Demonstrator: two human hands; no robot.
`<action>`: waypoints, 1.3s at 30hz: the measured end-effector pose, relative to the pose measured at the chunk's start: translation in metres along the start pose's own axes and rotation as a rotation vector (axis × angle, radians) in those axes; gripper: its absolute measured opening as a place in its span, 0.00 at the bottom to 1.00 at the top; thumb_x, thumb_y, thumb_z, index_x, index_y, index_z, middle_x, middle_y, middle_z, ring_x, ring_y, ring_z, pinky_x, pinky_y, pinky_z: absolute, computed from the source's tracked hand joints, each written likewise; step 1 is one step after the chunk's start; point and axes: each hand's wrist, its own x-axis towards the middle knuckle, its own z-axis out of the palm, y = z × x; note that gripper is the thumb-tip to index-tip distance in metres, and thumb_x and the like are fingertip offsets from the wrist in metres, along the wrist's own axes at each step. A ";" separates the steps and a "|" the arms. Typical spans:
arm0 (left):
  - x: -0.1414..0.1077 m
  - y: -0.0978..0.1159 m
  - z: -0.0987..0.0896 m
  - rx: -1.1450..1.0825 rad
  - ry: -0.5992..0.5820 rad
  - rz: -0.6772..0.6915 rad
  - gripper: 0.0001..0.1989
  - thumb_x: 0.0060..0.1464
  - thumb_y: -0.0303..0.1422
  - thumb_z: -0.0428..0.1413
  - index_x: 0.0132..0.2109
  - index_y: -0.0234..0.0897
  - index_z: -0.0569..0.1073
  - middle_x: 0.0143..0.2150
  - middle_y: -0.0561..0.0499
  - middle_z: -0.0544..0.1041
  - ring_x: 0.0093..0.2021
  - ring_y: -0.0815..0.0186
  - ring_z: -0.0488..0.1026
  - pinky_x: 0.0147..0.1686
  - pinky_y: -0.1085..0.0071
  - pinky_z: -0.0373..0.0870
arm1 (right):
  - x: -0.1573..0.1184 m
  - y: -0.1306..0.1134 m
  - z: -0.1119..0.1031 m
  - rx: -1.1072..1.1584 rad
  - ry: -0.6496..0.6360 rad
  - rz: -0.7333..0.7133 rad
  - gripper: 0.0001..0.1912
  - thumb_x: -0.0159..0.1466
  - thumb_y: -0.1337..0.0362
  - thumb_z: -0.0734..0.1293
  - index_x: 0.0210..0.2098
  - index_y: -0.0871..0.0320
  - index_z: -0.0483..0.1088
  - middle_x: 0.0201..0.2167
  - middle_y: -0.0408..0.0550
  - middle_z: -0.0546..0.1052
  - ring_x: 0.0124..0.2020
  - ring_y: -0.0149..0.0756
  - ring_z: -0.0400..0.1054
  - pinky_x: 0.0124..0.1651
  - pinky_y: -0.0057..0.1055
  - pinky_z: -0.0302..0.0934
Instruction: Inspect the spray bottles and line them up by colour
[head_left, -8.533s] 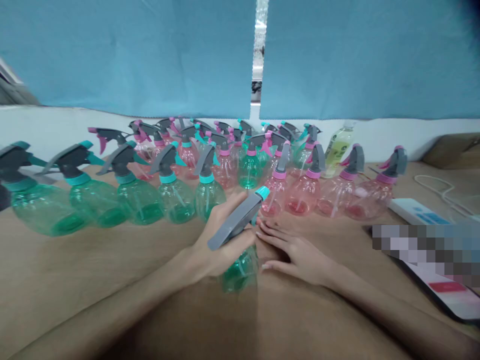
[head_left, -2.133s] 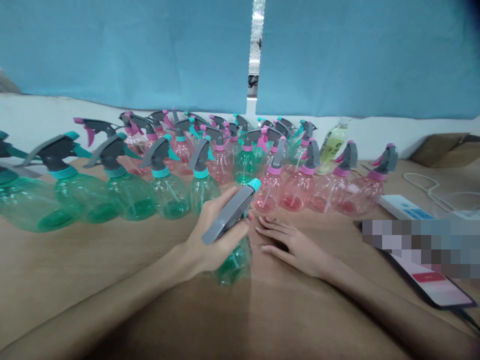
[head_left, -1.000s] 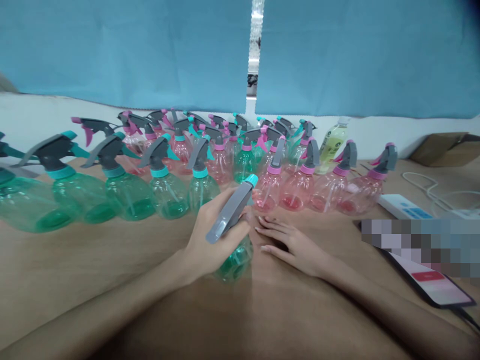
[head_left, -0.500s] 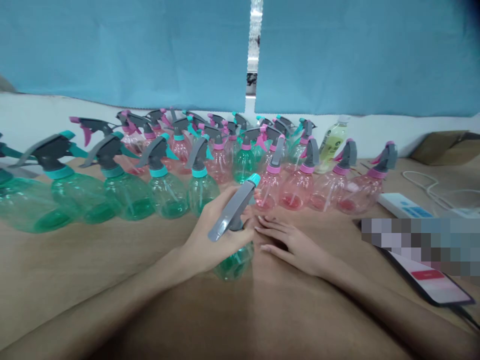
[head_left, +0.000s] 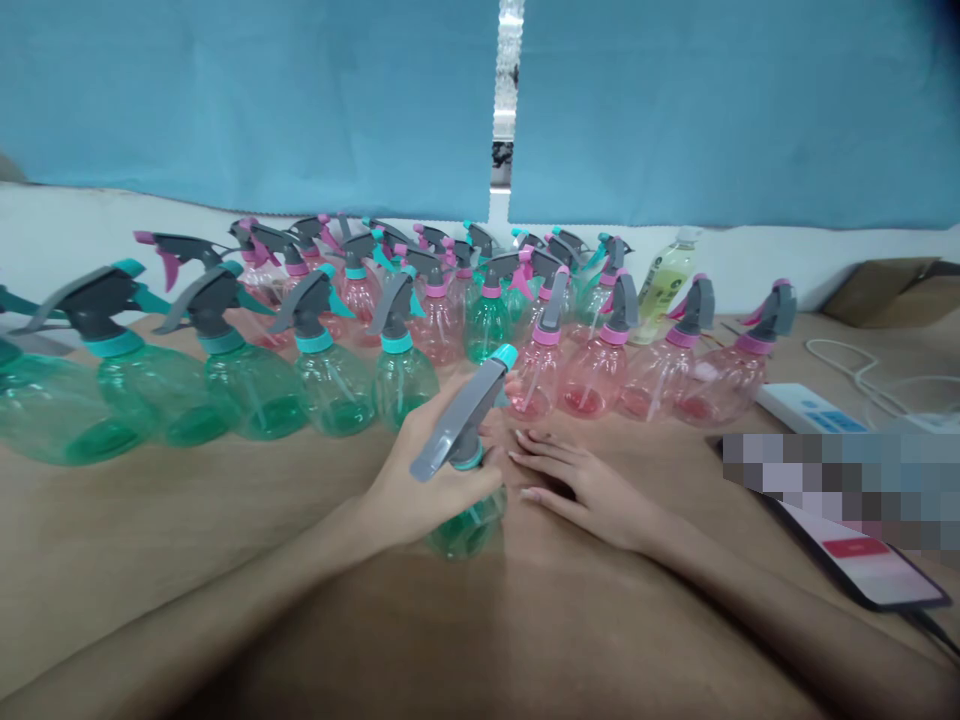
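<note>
The table [head_left: 150, 520] is stretching beneath both hands, and beyond the left hand the green bottles [head_left: 259, 390] are standing in a row — a forward swing could be toppling them. Just past the left fingers, the pink bottles [head_left: 536, 385] are crowding in, close enough for a bump. The green spray bottle [head_left: 469, 525] is sitting inside the left hand [head_left: 420, 470], which is wrapping around it below the collar; base on the table or not, I can't tell. A loose hold on that round body could be letting it twist. The right hand [head_left: 592, 490] is resting open just beside it, gripping nothing, risking a knock. Above the left hand, the grey spray head [head_left: 465, 415] is leaning forward — an accidental squeeze could be sending spray out of the turquoise nozzle [head_left: 507, 356].
</note>
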 end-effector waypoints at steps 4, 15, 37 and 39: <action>0.001 0.004 -0.001 -0.001 -0.002 -0.019 0.22 0.42 0.22 0.52 0.47 0.41 0.67 0.35 0.53 0.73 0.30 0.66 0.70 0.31 0.69 0.70 | 0.000 0.000 0.000 0.004 0.000 -0.004 0.26 0.66 0.50 0.58 0.62 0.50 0.59 0.64 0.45 0.59 0.66 0.43 0.48 0.65 0.50 0.47; 0.004 0.010 -0.005 0.063 -0.016 0.033 0.18 0.42 0.24 0.51 0.44 0.40 0.66 0.35 0.53 0.72 0.30 0.67 0.69 0.31 0.69 0.68 | 0.000 0.000 0.000 0.000 0.012 0.001 0.26 0.66 0.50 0.58 0.60 0.52 0.61 0.63 0.46 0.60 0.66 0.44 0.49 0.65 0.50 0.48; 0.008 0.016 -0.007 -0.062 -0.059 -0.037 0.17 0.42 0.25 0.52 0.42 0.41 0.66 0.38 0.51 0.73 0.28 0.68 0.70 0.25 0.72 0.68 | 0.000 0.000 -0.001 0.007 -0.002 0.007 0.26 0.66 0.50 0.58 0.61 0.51 0.61 0.63 0.46 0.60 0.65 0.43 0.50 0.65 0.50 0.47; 0.008 0.015 -0.007 -0.054 -0.067 -0.047 0.20 0.42 0.26 0.52 0.46 0.42 0.66 0.38 0.51 0.73 0.26 0.68 0.68 0.23 0.72 0.66 | 0.000 0.000 -0.001 0.011 0.006 0.007 0.25 0.66 0.50 0.58 0.61 0.50 0.61 0.63 0.46 0.60 0.65 0.43 0.50 0.65 0.51 0.47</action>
